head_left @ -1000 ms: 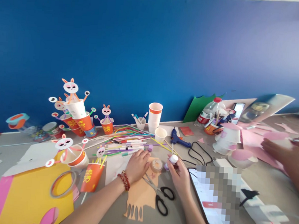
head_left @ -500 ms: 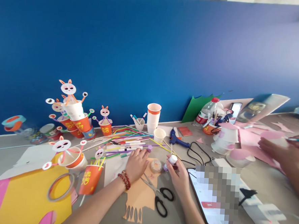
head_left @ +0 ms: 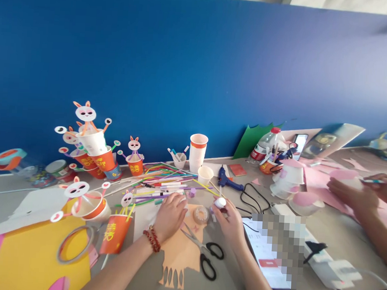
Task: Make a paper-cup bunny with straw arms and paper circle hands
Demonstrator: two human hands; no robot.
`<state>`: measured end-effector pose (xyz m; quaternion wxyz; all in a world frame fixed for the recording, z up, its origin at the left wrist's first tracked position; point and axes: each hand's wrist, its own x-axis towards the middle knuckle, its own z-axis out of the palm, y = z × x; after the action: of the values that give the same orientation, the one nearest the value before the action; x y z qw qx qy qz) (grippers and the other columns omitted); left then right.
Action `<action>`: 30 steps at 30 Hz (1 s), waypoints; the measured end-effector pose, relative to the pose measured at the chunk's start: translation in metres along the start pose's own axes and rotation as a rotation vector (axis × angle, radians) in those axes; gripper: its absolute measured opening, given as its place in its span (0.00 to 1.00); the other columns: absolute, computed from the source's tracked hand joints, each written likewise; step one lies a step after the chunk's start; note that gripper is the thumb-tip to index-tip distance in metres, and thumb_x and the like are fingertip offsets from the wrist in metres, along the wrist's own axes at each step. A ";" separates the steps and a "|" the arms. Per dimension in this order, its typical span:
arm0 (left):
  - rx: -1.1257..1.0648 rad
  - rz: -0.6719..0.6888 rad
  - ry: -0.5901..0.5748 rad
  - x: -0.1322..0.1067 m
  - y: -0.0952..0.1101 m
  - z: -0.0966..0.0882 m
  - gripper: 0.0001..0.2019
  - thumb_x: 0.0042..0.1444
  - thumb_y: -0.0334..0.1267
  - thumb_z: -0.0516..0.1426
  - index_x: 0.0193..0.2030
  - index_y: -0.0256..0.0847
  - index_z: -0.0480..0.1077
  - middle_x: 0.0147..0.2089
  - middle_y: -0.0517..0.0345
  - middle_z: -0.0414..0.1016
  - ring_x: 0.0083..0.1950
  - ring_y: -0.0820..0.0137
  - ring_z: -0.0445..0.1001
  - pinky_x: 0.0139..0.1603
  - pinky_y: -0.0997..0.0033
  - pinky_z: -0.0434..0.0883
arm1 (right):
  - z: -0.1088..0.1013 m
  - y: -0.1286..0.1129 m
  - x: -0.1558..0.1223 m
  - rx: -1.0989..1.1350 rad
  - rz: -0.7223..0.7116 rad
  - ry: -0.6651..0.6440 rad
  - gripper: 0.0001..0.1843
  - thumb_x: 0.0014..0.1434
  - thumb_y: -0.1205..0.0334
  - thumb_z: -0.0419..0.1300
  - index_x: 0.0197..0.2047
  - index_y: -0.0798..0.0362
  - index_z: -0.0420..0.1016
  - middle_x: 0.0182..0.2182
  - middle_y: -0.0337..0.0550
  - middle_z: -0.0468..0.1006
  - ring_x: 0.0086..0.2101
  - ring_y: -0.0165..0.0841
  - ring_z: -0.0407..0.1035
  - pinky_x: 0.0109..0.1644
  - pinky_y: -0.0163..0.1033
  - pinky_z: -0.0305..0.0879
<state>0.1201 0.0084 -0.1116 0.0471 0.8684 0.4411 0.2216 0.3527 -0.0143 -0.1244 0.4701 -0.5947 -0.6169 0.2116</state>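
Note:
My left hand (head_left: 170, 216), with a red bead bracelet at the wrist, rests fingers curled on white paper (head_left: 146, 216) beside the pile of coloured straws and pens (head_left: 165, 185); I cannot see anything in it. My right hand (head_left: 228, 221) is closed around a small glue stick with a white end (head_left: 220, 202), held upright just above the table. Between the two hands lies a small tape roll (head_left: 201, 214). Black-handled scissors (head_left: 206, 255) lie on a peach paper cutout (head_left: 182, 253) just below my hands.
Paper-cup bunnies (head_left: 91, 149) stand at the left, with yellow and pink sheets (head_left: 25, 257) and a tape ring (head_left: 74, 244). White cups (head_left: 198, 152), a blue glue gun (head_left: 227, 181), a phone (head_left: 268, 259) and a bottle (head_left: 265, 145) sit mid-table. Another person's hands (head_left: 357, 194) work on pink paper at the right.
The view has drifted a little, so everything sits slightly lower and further left. My right hand has tipped the glue stick a bit toward the tape roll. My left hand stays on the paper.

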 end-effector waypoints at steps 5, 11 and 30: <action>-0.092 -0.015 0.027 -0.011 0.003 -0.019 0.11 0.63 0.33 0.53 0.50 0.42 0.72 0.52 0.50 0.74 0.57 0.59 0.67 0.58 0.53 0.68 | 0.015 -0.008 0.030 -0.067 -0.088 -0.126 0.16 0.61 0.51 0.58 0.47 0.51 0.76 0.45 0.48 0.79 0.41 0.41 0.75 0.41 0.40 0.72; -0.153 -0.054 0.057 0.021 0.001 -0.007 0.13 0.61 0.29 0.54 0.51 0.42 0.71 0.51 0.52 0.74 0.55 0.61 0.69 0.58 0.56 0.69 | 0.035 0.010 0.040 -0.134 -0.090 -0.180 0.11 0.55 0.54 0.61 0.33 0.53 0.77 0.29 0.44 0.79 0.28 0.39 0.72 0.32 0.40 0.67; -0.536 -0.099 0.155 0.079 0.000 -0.006 0.13 0.64 0.34 0.52 0.54 0.41 0.69 0.48 0.54 0.77 0.41 0.68 0.78 0.35 0.72 0.77 | 0.035 0.013 0.034 -0.132 -0.110 -0.174 0.08 0.57 0.58 0.60 0.40 0.51 0.75 0.33 0.43 0.79 0.31 0.38 0.71 0.35 0.38 0.66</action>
<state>0.1576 0.0701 -0.0790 0.2522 0.7828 0.4108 0.3936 0.3357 0.0305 -0.1402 0.3854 -0.5689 -0.6998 0.1950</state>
